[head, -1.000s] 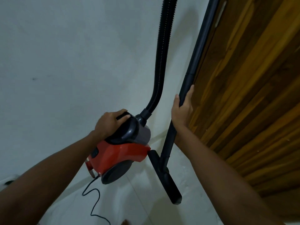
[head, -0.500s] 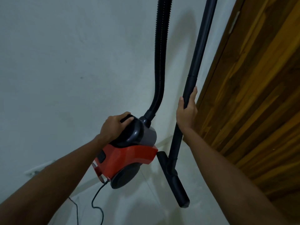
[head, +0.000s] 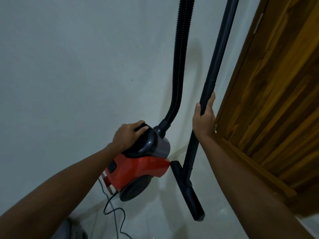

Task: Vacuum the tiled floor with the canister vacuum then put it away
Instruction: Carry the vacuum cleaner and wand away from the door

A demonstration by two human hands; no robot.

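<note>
Left hand [head: 128, 134] curls over the black carrying handle on top of the canister vacuum [head: 138, 168], fingers wrapped across it and thumb side tucked against the dark dome. Right hand [head: 204, 119] grips the wand [head: 214, 87], a long black tube, with the thumb on the side toward the canister and the fingers closed round the far side, just below the collar where two sections of tube join.

Everything else is placed from the canister. Its body is red below and dark grey above, with a round dark wheel on its lower side. It sits low against a pale wall [head: 77, 66]; whether the wheel touches the floor cannot be told. A ribbed black hose [head: 181, 57] leaves the front of the canister's top, bends, and runs straight up out of view. Just to the right of the canister stands the wand, nearly upright and leaning slightly right at its top. At its foot, the narrow black floor head [head: 188, 190] points down toward the viewer, its near end touching or almost touching the canister's red front corner. A thin black power cord [head: 112, 204] comes out of the canister's rear lower edge and loops loosely across the pale tiled floor [head: 155, 221] below it. Farther right, beyond the wand, is a brown wooden door [head: 276, 100] with streaked grain, close beside the right wrist.
</note>
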